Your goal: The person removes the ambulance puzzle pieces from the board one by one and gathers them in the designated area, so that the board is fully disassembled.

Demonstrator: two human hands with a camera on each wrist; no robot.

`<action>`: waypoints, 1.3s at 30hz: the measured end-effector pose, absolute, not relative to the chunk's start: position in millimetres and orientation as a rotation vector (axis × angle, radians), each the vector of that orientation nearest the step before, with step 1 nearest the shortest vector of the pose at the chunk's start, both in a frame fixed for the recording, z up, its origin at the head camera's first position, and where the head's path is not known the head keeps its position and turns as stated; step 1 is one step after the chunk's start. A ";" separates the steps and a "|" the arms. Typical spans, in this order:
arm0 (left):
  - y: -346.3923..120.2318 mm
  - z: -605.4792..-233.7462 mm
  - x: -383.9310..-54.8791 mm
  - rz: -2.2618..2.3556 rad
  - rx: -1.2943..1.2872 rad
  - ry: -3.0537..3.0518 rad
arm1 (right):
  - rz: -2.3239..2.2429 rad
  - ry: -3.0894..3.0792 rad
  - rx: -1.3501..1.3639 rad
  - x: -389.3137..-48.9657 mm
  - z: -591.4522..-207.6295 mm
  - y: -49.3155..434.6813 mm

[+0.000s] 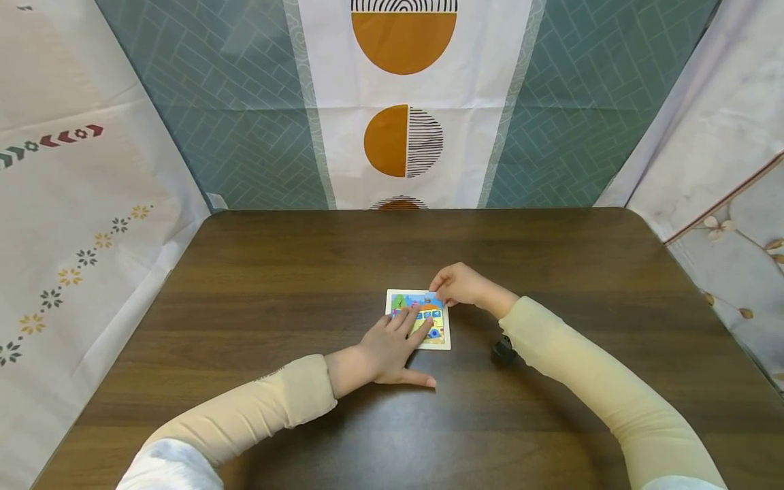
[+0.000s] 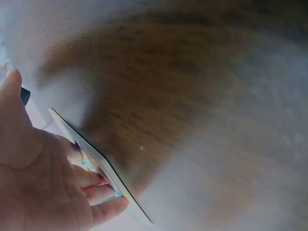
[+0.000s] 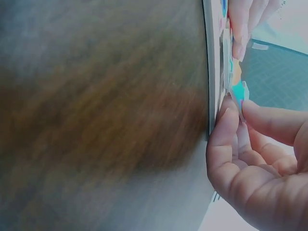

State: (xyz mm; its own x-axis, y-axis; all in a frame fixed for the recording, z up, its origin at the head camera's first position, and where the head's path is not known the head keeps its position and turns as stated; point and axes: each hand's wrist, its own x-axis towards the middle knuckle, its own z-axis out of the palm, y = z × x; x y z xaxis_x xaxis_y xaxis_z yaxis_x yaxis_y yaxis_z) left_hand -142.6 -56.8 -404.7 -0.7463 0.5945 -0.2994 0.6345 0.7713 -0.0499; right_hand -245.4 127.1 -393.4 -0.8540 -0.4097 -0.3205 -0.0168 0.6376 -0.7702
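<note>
A small picture puzzle [image 1: 435,314] with a white frame and a bright cartoon scene lies on the brown table. My left hand [image 1: 392,347] rests on its lower left with spread, straight fingers, the thumb stretched out over the tabletop. Those fingertips touch the picture's face in the left wrist view, where the board [image 2: 103,161] is seen edge-on. At the upper right corner, my right hand [image 1: 464,284] pinches a thin puzzle piece [image 3: 239,91] between thumb and forefinger. This piece stands tilted up from the board in the right wrist view. Part of the picture is hidden under the left hand.
The wooden table [image 1: 294,258] reaches to a patterned cloth backdrop [image 1: 257,102] behind. Light cloths hang at both sides. A small black device [image 1: 503,352] sits below the right wrist, by the sleeve cuff.
</note>
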 end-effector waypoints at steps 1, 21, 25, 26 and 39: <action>-56.8 -404.4 -142.5 -0.219 0.956 2.699 | -1.116 2.386 -0.326 -245.7 -393.3 126.6; -53.3 -399.6 -141.8 -0.226 0.920 2.679 | -1.215 2.237 -0.203 -250.6 -392.1 136.0; -52.2 -399.1 -141.8 -0.188 0.888 2.673 | -1.232 2.230 -0.195 -249.0 -386.2 141.7; -51.9 -399.2 -141.9 -0.179 0.883 2.672 | -1.230 2.233 -0.195 -248.4 -384.3 143.7; -53.4 -402.6 -141.9 -0.117 0.887 2.677 | -1.261 2.286 -0.168 -248.9 -367.6 177.5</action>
State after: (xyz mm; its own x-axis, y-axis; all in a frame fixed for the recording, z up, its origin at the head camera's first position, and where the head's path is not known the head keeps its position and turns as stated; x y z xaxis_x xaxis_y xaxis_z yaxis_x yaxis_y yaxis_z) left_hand -141.9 -53.4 -402.6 -0.7569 0.5680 -0.3233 0.5942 0.8040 0.0218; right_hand -248.9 177.5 -367.6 -0.8574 -0.3462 -0.3808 0.1375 0.5589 -0.8177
